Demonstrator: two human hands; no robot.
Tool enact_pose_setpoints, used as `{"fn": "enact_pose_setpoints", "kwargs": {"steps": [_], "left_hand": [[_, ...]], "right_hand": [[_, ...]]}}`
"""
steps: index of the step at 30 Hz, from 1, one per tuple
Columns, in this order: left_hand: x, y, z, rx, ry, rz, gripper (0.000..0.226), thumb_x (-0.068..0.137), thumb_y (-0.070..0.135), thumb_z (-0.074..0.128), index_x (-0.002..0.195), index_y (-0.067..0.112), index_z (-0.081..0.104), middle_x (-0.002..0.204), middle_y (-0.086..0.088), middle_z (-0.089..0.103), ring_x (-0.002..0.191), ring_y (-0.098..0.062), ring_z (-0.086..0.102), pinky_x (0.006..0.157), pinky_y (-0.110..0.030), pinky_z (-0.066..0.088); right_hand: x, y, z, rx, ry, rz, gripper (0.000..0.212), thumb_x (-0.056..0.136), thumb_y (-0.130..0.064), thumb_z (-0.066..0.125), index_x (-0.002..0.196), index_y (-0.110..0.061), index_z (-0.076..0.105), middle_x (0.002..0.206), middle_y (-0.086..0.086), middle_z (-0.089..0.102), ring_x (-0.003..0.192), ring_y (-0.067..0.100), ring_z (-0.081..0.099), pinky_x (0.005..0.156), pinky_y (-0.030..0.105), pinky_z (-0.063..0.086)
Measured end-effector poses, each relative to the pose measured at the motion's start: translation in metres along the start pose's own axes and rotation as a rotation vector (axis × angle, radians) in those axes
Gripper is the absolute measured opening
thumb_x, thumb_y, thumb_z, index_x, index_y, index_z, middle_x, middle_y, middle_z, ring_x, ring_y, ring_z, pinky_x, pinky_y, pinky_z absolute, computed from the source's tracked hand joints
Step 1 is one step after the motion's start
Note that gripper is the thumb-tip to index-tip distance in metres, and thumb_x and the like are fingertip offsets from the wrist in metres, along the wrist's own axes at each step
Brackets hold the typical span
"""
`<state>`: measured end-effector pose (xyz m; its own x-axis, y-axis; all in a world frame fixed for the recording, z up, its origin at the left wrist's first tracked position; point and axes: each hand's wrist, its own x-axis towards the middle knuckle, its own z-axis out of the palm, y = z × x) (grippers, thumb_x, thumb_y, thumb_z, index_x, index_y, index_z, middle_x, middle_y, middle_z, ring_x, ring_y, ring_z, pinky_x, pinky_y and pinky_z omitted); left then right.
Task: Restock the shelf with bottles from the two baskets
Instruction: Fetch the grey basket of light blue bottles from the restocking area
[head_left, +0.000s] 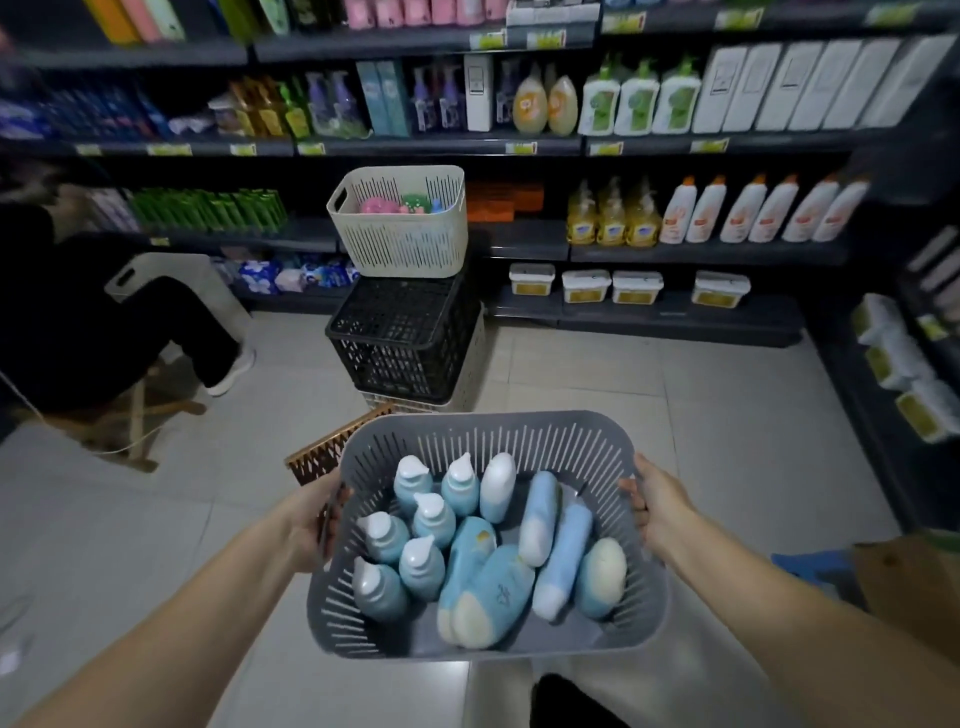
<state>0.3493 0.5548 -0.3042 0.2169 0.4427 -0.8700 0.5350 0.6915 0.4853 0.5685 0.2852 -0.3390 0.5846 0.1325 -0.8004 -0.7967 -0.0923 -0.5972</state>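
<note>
I carry a grey slotted basket (483, 441) in front of me, above the tiled floor. My left hand (311, 512) grips its left rim and my right hand (657, 501) grips its right rim. Inside stand several teal pump bottles (422, 564) on the left, while several light blue bottles (491, 587) lie on their sides to the right. A cream slotted basket (402, 234) sits ahead on a stack of crates, holding pink and green bottles (400, 204). The dark shelf (519, 239) behind it runs across the whole view, with an empty stretch right of the cream basket.
A black crate (405, 338) on a white crate holds up the cream basket. A brown woven basket (332, 447) lies on the floor by my left hand. A person in black sits on a wooden stool (135, 410) at the left. More shelving (914, 364) lines the right side.
</note>
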Motion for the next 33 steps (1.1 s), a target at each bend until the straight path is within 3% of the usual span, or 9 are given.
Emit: {"fn": "enact_pose_setpoints", "kwargs": {"steps": [3,6,7,10,14,18,21,29,33], "left_hand": [[0.018,0.039,0.02,-0.057,0.004,-0.007,0.047,0.09,0.053,0.051,0.059,0.019,0.039,0.032,0.005,0.035,0.022,-0.008,0.028,0.035,-0.007,0.025],[0.031,0.076,0.039,-0.095,-0.02,-0.003,0.053,0.093,0.047,0.048,0.05,0.017,0.045,0.032,0.004,0.037,0.022,-0.01,0.029,0.046,-0.012,0.042],[0.036,0.089,0.043,-0.128,-0.033,-0.009,0.055,0.092,0.045,0.05,0.046,0.016,0.046,0.034,0.003,0.038,0.024,-0.011,0.031,0.053,-0.013,0.046],[0.056,0.124,0.051,-0.122,-0.073,0.008,0.045,0.077,0.05,0.066,0.053,0.017,0.048,0.049,-0.001,0.047,0.039,-0.015,0.04,0.052,-0.021,0.041],[0.089,0.169,0.054,-0.154,0.033,0.079,0.046,0.087,0.061,0.049,0.061,0.023,0.043,0.039,0.006,0.036,0.037,-0.008,0.028,0.042,-0.017,0.023],[0.131,0.215,0.053,-0.097,0.133,0.141,0.045,0.088,0.063,0.045,0.066,0.023,0.043,0.035,0.009,0.03,0.033,-0.007,0.021,0.037,-0.015,0.016],[0.166,0.261,0.049,-0.078,0.147,0.167,0.047,0.088,0.063,0.045,0.065,0.022,0.043,0.034,0.009,0.031,0.038,-0.009,0.022,0.039,-0.019,0.016],[0.236,0.387,0.032,-0.054,0.222,0.188,0.047,0.095,0.05,0.042,0.064,0.015,0.043,0.025,0.007,0.036,0.018,-0.007,0.03,0.025,-0.009,0.019],[0.273,0.429,0.018,0.011,0.249,0.197,0.047,0.093,0.056,0.043,0.066,0.017,0.045,0.03,0.007,0.036,0.032,-0.011,0.03,0.033,-0.017,0.022]], "right_hand": [[0.025,-0.05,0.021,-0.031,-0.038,0.002,0.043,0.096,-0.043,0.047,0.067,-0.011,0.048,0.041,0.002,0.048,0.018,0.008,0.037,0.027,0.008,0.027],[0.044,-0.098,0.046,-0.058,-0.056,-0.009,0.044,0.096,-0.044,0.047,0.066,-0.011,0.048,0.027,-0.004,0.043,0.017,0.007,0.036,0.026,0.008,0.025],[0.05,-0.111,0.054,-0.071,-0.061,-0.014,0.044,0.096,-0.044,0.047,0.066,-0.011,0.048,0.027,-0.004,0.043,0.017,0.007,0.036,0.026,0.007,0.025],[0.068,-0.146,0.078,-0.097,-0.057,-0.043,0.045,0.096,-0.045,0.046,0.066,-0.012,0.048,0.026,-0.005,0.041,0.017,0.006,0.035,0.026,0.007,0.024],[0.092,-0.18,0.116,-0.152,-0.081,-0.055,0.043,0.096,-0.047,0.044,0.068,-0.014,0.047,0.025,-0.005,0.039,0.017,0.005,0.032,0.026,0.006,0.021],[0.118,-0.203,0.159,-0.133,-0.153,-0.021,0.043,0.093,-0.051,0.045,0.07,-0.015,0.047,0.028,-0.006,0.039,0.019,0.006,0.032,0.026,0.008,0.023],[0.145,-0.219,0.201,-0.144,-0.152,-0.02,0.048,0.09,-0.057,0.044,0.066,-0.017,0.048,0.032,-0.007,0.034,0.023,0.006,0.025,0.027,0.011,0.019],[0.193,-0.26,0.312,0.104,-0.26,0.043,0.04,0.092,-0.042,0.047,0.062,-0.015,0.046,0.034,-0.006,0.038,0.022,0.007,0.033,0.026,0.011,0.027],[0.225,-0.269,0.353,0.167,-0.302,0.057,0.033,0.09,-0.036,0.049,0.064,-0.019,0.042,0.036,-0.006,0.035,0.024,0.007,0.029,0.027,0.012,0.027]]}}
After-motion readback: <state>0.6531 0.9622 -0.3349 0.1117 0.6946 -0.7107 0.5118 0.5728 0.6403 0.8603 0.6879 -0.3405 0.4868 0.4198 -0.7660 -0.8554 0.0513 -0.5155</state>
